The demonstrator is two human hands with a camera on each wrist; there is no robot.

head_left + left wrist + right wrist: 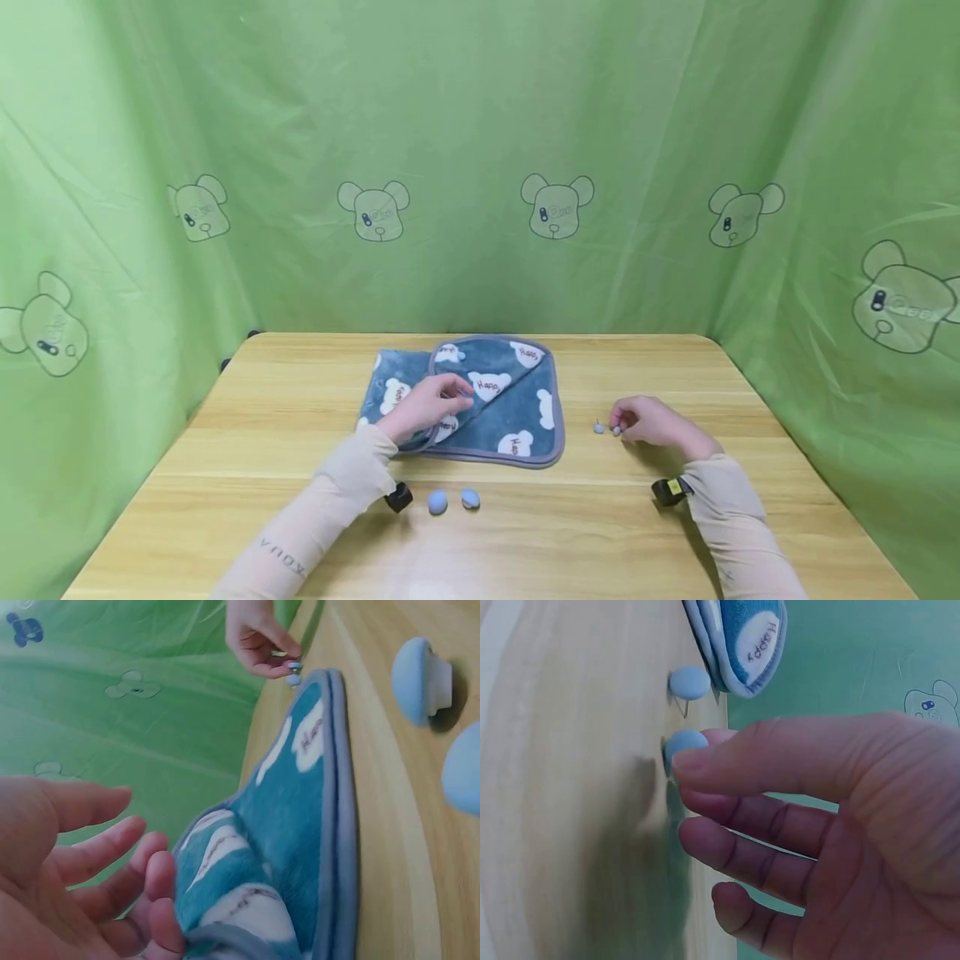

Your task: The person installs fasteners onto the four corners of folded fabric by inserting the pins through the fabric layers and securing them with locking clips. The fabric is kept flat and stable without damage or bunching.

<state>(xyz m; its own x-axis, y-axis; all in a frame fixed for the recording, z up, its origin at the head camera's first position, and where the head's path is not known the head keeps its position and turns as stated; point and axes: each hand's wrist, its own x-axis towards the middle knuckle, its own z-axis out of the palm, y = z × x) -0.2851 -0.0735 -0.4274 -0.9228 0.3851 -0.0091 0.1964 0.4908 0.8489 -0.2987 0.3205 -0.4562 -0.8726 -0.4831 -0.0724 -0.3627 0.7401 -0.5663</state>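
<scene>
A folded teal blanket (517, 408) with grey edging and white bear shapes lies on the table. Over its left part hovers my left hand (431, 406), fingers loosely bent and nothing seen in them; whether a fingertip touches the edging is unclear. Between thumb and forefinger, my right hand (651, 421) pinches a small blue-headed pin (684, 744) at the table surface. Just left of it lies a second blue-headed pin (690, 682), its thin metal point showing. Two larger mushroom-shaped blue caps sit in front of the blanket, one cap (412, 682) showing a white base.
The wooden table (562, 542) bears all of this. Green curtains (465, 100) with bear drawings hang behind it and along both sides. A black wrist camera (399, 497) is strapped under the left wrist, close to the blue caps.
</scene>
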